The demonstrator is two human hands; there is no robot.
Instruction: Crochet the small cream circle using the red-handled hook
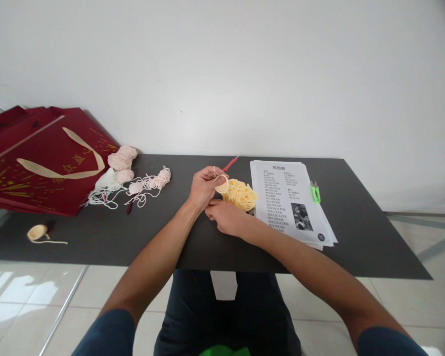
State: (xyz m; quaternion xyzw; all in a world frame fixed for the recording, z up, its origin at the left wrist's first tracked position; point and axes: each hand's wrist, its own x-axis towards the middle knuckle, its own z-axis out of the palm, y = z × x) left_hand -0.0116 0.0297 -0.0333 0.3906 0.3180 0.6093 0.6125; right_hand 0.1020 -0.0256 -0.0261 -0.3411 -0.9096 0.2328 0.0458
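Note:
My left hand is closed on a small pale-yellow crocheted piece, with a strand looped around its fingers. A red crochet hook sticks up beyond those fingers, its tip toward the wall; what supports its lower end is hidden. Just below, close to the left wrist, my right hand has its fingers curled together, and whatever they may pinch is hidden. Against both hands, on their right, lies a heap of yellow yarn on the dark tabletop.
Printed sheets lie to the right, with green-handled snips on their edge. Leftward are pink yarn, tangled white yarn, a dark red bag and a small cream crocheted piece. A white wall rises behind.

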